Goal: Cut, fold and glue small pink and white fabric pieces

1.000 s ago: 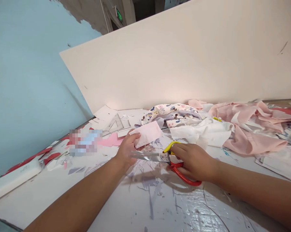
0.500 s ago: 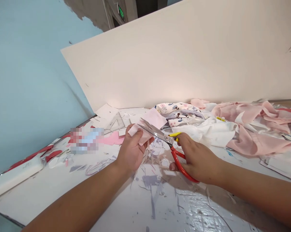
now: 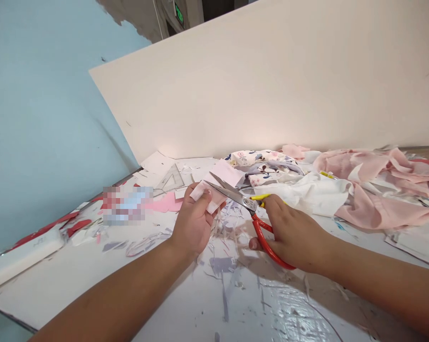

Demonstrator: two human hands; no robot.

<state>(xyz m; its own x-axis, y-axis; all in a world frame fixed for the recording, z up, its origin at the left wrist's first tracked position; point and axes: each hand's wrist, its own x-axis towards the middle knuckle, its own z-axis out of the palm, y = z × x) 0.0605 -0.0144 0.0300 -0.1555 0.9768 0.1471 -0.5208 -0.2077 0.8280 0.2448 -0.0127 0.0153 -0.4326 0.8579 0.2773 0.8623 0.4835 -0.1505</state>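
Head view: L hand pinches the pale pink piece, thumb on top, grip narrow on it; piece is held up over the worktop, approx. centre. R hand has its grip wrapped round the red/yellow handles of the scissors, blades parted, tips near L thumb.

Change: 1 s ago blades were blurred & low by L palm, off the piece; now they're up across it, abt same as ½ s ago. Prob. means cutting position's been reached; can't tell if blades bite yet.

Scraps lie below hands, floral fabric & white cloth beyond, to the R.
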